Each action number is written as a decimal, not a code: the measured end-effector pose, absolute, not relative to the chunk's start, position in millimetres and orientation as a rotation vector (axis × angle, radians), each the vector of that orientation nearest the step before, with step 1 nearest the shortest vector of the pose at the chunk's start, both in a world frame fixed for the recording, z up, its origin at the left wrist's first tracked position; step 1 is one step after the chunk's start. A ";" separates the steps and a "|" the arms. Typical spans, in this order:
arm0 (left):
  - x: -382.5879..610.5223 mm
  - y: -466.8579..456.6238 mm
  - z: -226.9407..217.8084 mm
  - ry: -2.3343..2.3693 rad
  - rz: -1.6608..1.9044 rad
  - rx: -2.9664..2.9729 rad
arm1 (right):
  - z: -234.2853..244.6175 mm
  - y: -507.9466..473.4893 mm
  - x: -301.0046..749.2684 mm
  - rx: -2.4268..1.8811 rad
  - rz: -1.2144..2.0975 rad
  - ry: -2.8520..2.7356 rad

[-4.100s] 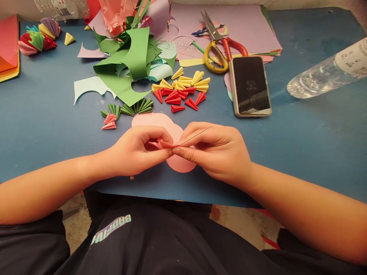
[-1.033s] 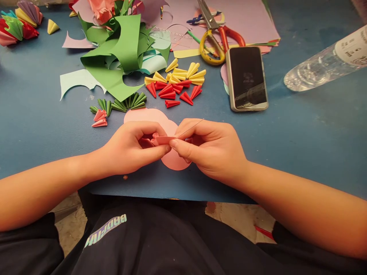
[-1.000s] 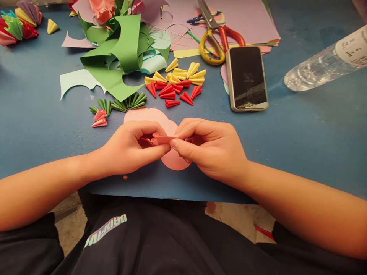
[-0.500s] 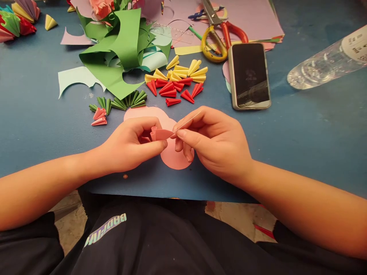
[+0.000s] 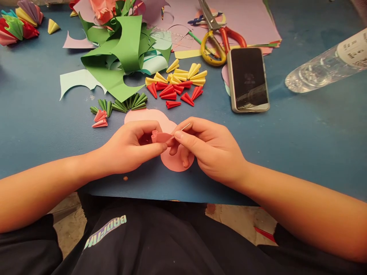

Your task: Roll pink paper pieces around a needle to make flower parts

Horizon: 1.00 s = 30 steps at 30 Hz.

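Between the thumb and fingers of my left hand point(image 5: 134, 143) is a pleated pink paper cone point(image 5: 160, 136), its narrow tip toward the right. My right hand point(image 5: 212, 147) pinches a thin needle-like stick point(image 5: 186, 126) whose lower end meets the tip of the cone. Beneath both hands lie flat pink paper circles point(image 5: 177, 162), partly covered by my fingers. Just beyond are small folded cones: pink ones point(image 5: 99, 118), green ones point(image 5: 130, 102), red ones point(image 5: 169, 91) and yellow ones point(image 5: 183, 74).
Green paper offcuts point(image 5: 126, 46) are heaped at the back, left of the scissors point(image 5: 213, 38). A phone point(image 5: 249, 80) lies right of the cones, and a clear bottle point(image 5: 315, 70) rests farther right. Multicoloured pleated paper pieces point(image 5: 18, 25) sit at the far left.
My right hand has shifted slightly down and left, and the stick now reaches lower, past the cone's tip. The left hand keeps its hold on the cone. The view has tilted slightly.
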<state>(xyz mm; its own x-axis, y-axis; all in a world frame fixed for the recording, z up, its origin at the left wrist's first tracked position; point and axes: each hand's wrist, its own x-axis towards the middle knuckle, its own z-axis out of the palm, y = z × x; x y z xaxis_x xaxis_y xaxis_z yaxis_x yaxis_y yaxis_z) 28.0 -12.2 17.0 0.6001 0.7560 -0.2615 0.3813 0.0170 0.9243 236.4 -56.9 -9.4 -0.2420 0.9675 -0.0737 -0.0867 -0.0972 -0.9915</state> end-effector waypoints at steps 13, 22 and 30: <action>24.6 -9.6 15.6 0.962 0.395 1.488 | -12.9 -59.4 233.0 -1.210 1.491 -1.241; 28.5 -13.2 16.8 0.987 0.390 1.620 | -9.1 -58.8 235.6 -1.245 1.438 -1.301; 27.6 -15.3 19.0 0.998 0.379 1.636 | -2.8 -58.3 235.9 -1.192 1.578 -1.215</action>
